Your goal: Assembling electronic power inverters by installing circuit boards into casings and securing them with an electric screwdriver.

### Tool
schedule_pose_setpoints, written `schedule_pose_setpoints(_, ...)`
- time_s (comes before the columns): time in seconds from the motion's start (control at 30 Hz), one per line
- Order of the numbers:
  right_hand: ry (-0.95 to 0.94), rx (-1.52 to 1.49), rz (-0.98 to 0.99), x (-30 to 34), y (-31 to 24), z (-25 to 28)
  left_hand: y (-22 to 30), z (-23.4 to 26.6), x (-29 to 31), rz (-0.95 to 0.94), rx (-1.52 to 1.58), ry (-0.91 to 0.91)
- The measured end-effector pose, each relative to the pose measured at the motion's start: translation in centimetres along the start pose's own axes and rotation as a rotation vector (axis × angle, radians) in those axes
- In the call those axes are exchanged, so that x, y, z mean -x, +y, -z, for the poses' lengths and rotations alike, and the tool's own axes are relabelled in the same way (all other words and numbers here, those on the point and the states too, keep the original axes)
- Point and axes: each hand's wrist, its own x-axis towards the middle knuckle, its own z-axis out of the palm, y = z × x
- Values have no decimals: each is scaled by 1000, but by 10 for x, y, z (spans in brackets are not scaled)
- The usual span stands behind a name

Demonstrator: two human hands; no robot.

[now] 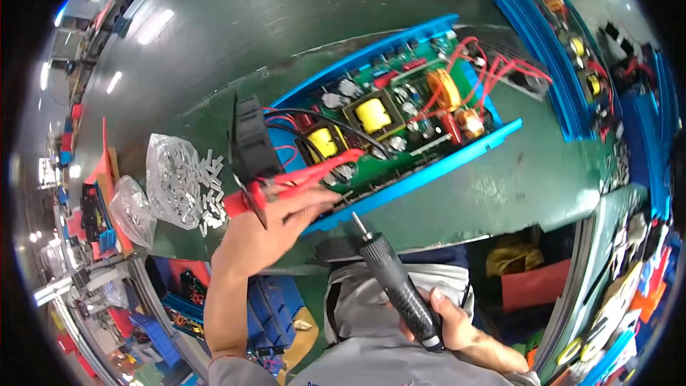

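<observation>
An open blue metal housing (436, 161) lies on the bench with a green circuit board (421, 107) inside, carrying yellow-wound transformers (373, 114) and an orange toroid coil (444, 90). My left hand (261, 239) reaches to the housing's near left corner, fingertips drawn together by the board's edge; what they pinch, if anything, is hidden. Thick red leads (314, 175) pass over that hand, beside a black fan (251, 139) at the left end. My right hand (450, 322) is wrapped round a black electric screwdriver (396, 279). Its bit points at the near wall, seemingly just short of it.
A plastic bag of small pale tubular pieces (173, 182) lies left of the housing, some pieces spilled beside it. Another clear bag (133, 211) sits nearer the left edge. More blue housings with boards (539, 50) stand at the right. Below the bench is a blue bin (273, 314).
</observation>
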Motion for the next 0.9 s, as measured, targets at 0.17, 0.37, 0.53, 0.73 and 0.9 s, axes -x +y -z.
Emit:
schedule_pose_setpoints(0.17, 76, 103, 10, 2, -8, -6, 26, 17, 6, -48, -64, -72)
schedule_pose_setpoints(0.37, 80, 168, 52, -3, 3, -6, 20, 15, 15, -280, -386, -88)
schedule_pose_setpoints(0.53, -91, -69, 3, -13, 6, 4, 25, 20, 14, -124, -300, -170)
schedule_pose_setpoints(0.73, 221, 510, 154, 14, 4, 21, 2, 23, 29, -49, -2, 112)
schedule_pose_setpoints(0.9, 349, 663, 279, 21, 14, 38, -52, 53, 43, 104, -268, 672)
